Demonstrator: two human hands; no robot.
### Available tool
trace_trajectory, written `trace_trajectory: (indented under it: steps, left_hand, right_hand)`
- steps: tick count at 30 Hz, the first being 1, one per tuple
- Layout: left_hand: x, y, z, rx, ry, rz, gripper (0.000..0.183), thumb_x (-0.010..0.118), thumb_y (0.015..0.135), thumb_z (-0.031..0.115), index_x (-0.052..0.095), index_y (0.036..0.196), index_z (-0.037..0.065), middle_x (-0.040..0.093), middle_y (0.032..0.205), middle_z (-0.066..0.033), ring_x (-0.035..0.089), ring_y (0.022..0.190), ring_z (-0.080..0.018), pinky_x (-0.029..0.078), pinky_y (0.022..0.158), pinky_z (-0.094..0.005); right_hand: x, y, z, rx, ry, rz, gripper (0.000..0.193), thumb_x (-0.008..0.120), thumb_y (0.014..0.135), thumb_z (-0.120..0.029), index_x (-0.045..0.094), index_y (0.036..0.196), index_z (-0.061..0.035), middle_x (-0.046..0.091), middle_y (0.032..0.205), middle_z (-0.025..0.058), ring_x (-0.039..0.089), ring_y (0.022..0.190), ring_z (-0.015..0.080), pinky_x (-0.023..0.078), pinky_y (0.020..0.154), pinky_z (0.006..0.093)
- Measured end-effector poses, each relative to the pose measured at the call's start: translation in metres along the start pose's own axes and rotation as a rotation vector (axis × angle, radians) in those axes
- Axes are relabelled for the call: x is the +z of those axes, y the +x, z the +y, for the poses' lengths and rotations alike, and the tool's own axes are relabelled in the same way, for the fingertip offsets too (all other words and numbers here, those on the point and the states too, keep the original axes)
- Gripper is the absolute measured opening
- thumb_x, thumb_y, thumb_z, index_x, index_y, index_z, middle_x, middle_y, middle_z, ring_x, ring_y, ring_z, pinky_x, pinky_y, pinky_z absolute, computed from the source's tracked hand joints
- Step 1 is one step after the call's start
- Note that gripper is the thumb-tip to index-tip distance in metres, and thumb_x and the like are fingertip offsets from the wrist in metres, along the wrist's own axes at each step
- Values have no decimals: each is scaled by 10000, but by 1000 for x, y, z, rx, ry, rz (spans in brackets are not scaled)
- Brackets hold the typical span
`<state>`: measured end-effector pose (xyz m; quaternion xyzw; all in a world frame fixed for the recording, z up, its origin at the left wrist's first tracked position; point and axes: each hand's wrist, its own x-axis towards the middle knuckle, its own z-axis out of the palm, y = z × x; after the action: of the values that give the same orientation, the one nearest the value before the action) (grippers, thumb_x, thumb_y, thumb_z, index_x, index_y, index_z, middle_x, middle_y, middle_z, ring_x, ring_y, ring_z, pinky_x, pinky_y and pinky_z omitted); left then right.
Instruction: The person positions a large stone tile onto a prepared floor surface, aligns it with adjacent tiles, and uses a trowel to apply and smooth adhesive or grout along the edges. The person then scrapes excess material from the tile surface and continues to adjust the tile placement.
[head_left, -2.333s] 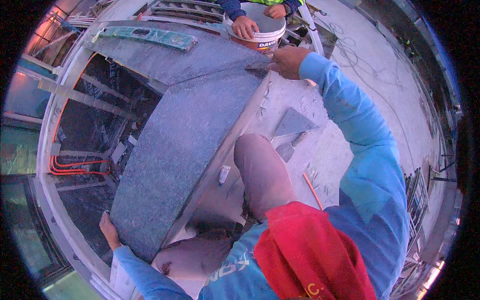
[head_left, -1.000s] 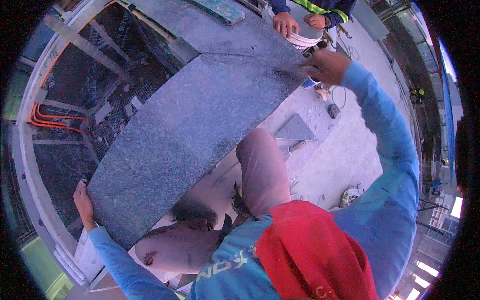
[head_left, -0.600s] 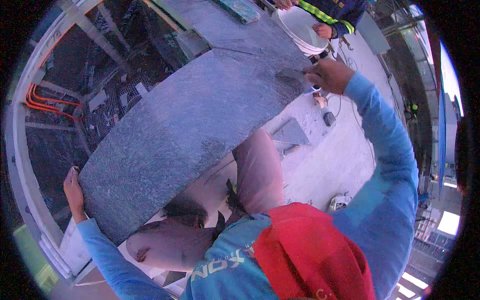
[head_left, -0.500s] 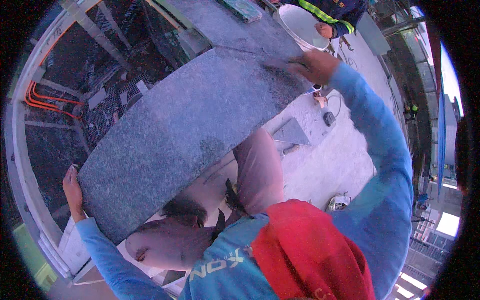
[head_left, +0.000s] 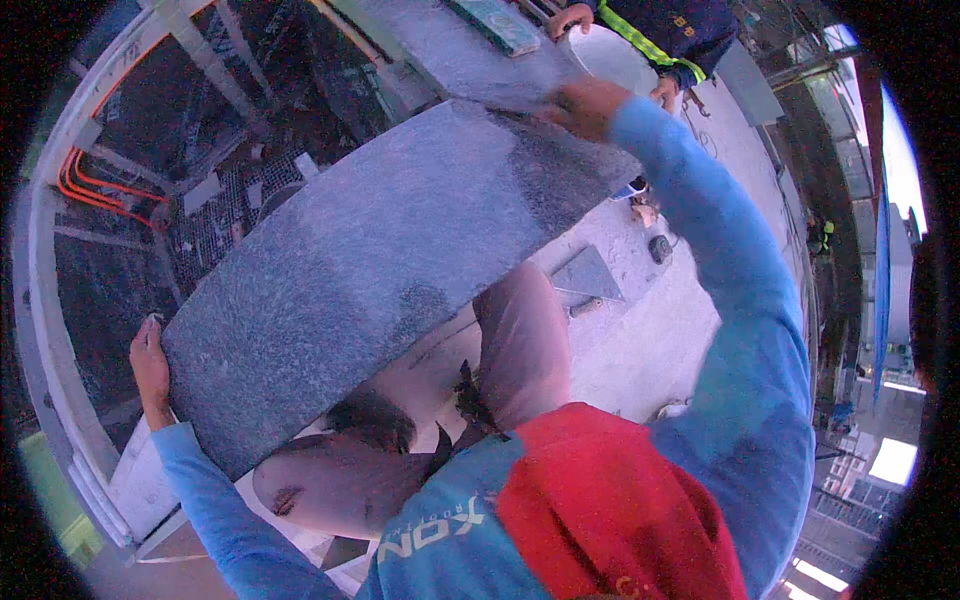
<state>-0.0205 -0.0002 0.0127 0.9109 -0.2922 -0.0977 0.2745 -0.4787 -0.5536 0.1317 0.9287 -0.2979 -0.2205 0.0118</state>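
A long grey speckled stone slab [head_left: 330, 260] lies slanting across in front of my knees. My left hand [head_left: 150, 365] holds it by its left end, the fingers along the edge. At the far right end my right hand [head_left: 590, 105] is bent down over the surface, blurred by motion. Something flat and greyish seems to be under its fingers, but I cannot make out what. A dark, wet-looking patch [head_left: 560, 175] covers the slab near this hand, and a smaller dark spot shows at its near edge.
Beyond the right end, another person's hands [head_left: 664, 93] are at a white bucket [head_left: 612, 58]. Another grey surface with a greenish bar [head_left: 495, 25] adjoins the slab. A triangular grey offcut [head_left: 588, 274] lies on the dusty floor. Left is an open framed recess with orange tubes [head_left: 100, 195].
My right hand has moved left and away from me along the far edge. The dark patch shows more fully. The other person's second hand has come to the bucket. My left hand stays.
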Motion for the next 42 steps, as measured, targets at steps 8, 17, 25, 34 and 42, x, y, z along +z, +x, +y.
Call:
trace_trajectory:
  steps: [8, 17, 25, 34, 42]
  left_hand:
    - [2, -5, -4, 8, 101, 4, 408, 481, 964, 240, 592, 1222, -56, 596, 1260, -219, 555, 1202, -317, 387, 1029, -351]
    - [4, -1, 6, -11, -30, -31, 399, 483, 967, 250, 612, 1203, -45, 607, 1245, -214, 556, 1201, -317, 385, 1033, -354]
    - [5, 1, 7, 42, 125, -4, 405, 492, 966, 253, 607, 1206, -53, 599, 1254, -219, 552, 1207, -326, 395, 1026, -355]
    - [9, 2, -7, 146, 181, 18, 415, 475, 971, 267, 611, 1194, -56, 610, 1232, -220, 574, 1170, -331, 411, 1003, -366]
    - [5, -5, 4, 25, 22, 9, 400, 477, 965, 244, 609, 1197, -54, 619, 1215, -224, 581, 1158, -337, 413, 994, -363]
  right_hand:
    - [-7, -31, -12, -108, 57, 5, 364, 560, 935, -372, 658, 1103, -64, 674, 963, 200, 635, 931, 394, 494, 825, 475]
    - [-5, 21, -30, -18, 28, 182, 422, 559, 921, -430, 672, 1054, -46, 668, 949, 217, 636, 895, 414, 506, 784, 494]
    - [-20, -8, -59, -66, 63, 56, 380, 513, 954, -395, 669, 1048, -62, 668, 967, 215, 643, 900, 394, 495, 809, 494]
    - [5, -29, -60, -24, 152, 137, 438, 488, 956, -441, 629, 1143, -70, 656, 1001, 240, 634, 931, 412, 499, 813, 500]
    - [2, -28, -38, 31, 157, 59, 383, 500, 956, -403, 651, 1117, -89, 664, 1017, 219, 634, 960, 399, 494, 845, 471]
